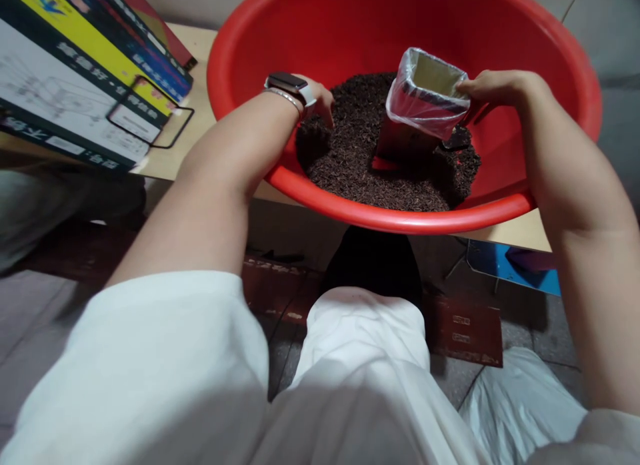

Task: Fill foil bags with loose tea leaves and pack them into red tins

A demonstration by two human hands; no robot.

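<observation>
Keep your right hand [493, 86] pinched on the rim of the lined box [425, 98] while your left hand [320, 100], apparently cupped, fingers hidden, scoops the dark leaves [350, 158].

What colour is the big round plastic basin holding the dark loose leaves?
Bright red, seen clearly in the head view: the big round plastic basin.

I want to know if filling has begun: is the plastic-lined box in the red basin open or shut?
Open. The box stands in the dark loose material, its plastic-lined mouth gaping; the right hand grips its rim.
</observation>
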